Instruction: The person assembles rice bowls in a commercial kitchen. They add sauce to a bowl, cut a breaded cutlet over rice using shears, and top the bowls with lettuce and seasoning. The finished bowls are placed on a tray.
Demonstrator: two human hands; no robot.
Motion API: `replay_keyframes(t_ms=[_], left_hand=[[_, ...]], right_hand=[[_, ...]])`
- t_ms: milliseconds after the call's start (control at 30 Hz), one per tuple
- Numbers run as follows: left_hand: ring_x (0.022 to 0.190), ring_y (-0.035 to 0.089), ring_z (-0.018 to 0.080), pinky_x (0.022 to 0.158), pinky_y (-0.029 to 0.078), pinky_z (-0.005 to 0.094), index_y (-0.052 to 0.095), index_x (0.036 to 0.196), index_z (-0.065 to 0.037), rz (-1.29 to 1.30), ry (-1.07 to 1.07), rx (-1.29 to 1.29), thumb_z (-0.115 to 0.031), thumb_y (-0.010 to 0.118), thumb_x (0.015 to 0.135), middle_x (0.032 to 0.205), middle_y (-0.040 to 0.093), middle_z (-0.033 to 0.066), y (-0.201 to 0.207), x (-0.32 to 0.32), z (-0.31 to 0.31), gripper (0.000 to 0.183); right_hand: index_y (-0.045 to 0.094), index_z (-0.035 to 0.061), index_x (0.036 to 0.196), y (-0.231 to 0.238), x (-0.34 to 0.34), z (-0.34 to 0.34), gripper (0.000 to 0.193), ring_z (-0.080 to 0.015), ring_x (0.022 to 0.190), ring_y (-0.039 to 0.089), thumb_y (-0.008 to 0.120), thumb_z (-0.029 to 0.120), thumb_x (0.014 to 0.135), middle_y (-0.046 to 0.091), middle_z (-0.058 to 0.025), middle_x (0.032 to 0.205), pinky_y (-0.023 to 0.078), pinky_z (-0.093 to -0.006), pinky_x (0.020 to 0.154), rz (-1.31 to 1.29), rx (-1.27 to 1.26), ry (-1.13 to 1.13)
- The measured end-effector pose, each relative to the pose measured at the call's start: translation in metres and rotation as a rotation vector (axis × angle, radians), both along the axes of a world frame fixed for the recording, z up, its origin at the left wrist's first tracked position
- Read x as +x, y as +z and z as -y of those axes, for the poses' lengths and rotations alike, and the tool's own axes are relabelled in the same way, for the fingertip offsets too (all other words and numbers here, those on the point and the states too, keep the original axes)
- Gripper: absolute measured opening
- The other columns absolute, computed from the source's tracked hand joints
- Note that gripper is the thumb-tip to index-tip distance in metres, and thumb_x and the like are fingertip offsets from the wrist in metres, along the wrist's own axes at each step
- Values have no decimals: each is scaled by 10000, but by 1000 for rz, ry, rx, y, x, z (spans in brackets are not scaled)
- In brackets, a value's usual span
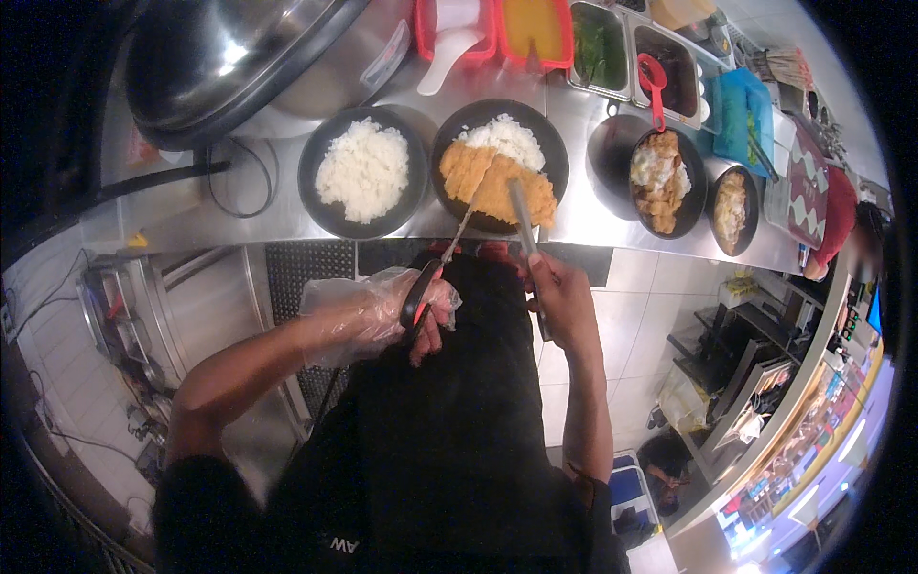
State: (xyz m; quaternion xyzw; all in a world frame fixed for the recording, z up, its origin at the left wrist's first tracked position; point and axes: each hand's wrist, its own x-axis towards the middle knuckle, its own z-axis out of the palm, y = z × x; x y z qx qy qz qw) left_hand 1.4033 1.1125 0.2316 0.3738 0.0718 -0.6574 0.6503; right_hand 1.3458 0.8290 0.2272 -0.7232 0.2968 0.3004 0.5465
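Note:
In front of me a black bowl (562,143) holds white rice (516,136) with a golden breaded cutlet (521,203) lying over its near side. A cut line runs through the cutlet near its left part. My left hand (435,316), in a clear plastic glove, is closed around the dark and red handles of scissors (455,239). Their blades reach up to the cutlet at that line. My bare right hand (562,304) grips a long metal utensil, apparently tongs (522,215), its tip resting on the cutlet.
Left of it stands a black bowl (306,182) of plain rice. To the right are two dark bowls with egg-topped food (660,182). A large metal lidded pot (229,57) fills the back left. Red tubs (572,43) and metal ingredient pans (626,57) line the back.

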Motion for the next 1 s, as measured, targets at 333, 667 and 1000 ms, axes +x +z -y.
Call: replay_keyframes(t_ms=[333,667,1000], left_hand=[[603,681,316,542,566,420,609,1044,29,129,17,121,-508,682,861,799,647,245,5,-7,12,572],[578,667,313,486,572,416,596,895,24,-105,4,320,-304,719,786,771,626,238,24,5,37,367],[490,637,303,417,522,432,619,1006,55,-164,200,225,-286,731,851,721,660,223,-39,7,56,392]], right_hand=[[701,-30,1178,8,5,1,434,-82,777,554,573,366,1052,618,-14,865,492,-254,625,-33,62,-76],[683,-49,1200,12,12,6,440,-80,761,556,573,350,1051,624,-20,893,488,-248,620,-40,100,-85],[685,-41,1200,5,12,6,432,-73,735,551,585,350,1048,622,-12,875,491,-250,611,-35,115,-111]])
